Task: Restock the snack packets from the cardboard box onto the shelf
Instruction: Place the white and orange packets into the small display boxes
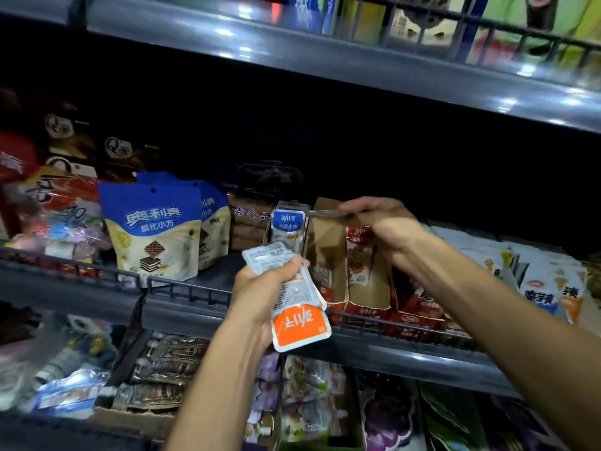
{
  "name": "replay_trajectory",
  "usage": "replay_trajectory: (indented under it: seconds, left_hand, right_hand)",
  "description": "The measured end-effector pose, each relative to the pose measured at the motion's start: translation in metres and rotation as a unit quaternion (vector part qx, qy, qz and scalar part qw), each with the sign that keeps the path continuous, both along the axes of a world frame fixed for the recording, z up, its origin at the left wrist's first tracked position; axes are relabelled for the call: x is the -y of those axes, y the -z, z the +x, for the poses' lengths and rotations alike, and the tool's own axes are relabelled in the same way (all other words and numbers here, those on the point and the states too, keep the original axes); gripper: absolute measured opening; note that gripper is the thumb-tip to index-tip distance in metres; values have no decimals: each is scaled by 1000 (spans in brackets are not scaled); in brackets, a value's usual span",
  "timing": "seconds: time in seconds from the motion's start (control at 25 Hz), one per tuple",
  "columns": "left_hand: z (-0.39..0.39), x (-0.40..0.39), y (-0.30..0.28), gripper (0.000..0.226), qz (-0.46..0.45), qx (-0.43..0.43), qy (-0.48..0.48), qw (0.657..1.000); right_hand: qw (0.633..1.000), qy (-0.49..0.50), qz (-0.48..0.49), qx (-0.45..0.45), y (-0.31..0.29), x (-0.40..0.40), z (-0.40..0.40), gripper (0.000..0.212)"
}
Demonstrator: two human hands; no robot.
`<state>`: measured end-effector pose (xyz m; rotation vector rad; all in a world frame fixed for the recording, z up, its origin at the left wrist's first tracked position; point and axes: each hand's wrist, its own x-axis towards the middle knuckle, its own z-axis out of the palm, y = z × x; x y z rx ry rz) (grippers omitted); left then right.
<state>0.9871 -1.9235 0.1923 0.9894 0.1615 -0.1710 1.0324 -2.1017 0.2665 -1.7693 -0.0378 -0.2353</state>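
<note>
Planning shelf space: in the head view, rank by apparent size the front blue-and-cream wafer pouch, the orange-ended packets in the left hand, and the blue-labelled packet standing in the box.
1. Wafer pouch
2. Orange-ended packets, though nearer the camera
3. Blue-labelled packet

Left hand [260, 289] covering middle of snack packets [292, 297], count unclear. Thin packet [325, 213] in right hand [380, 222] blurring edge-on. Top shelf goods [422, 21] being cropped, smeared.

The left hand [260, 288] grips a small stack of orange-and-white snack packets [294, 301], tilted, orange end nearest. Above and to its right, the right hand [382, 222] pinches a thin packet [325, 213] edge-on over open cardboard display boxes [328, 255] on the shelf [182, 289].
</note>
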Motion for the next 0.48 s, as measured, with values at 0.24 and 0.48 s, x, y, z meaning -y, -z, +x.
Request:
replay_trajectory:
  seconds: [0.24,0.48]
  left_hand:
    - [3,-5,-5,33,-32,-18,55,998]
    - [3,4,-1,44,-15,-22,71,997]
  right_hand:
    - [949,-22,-257,179,4,3,-2,21]
    - [938,-14,-274,213,16,-20,-15,29]
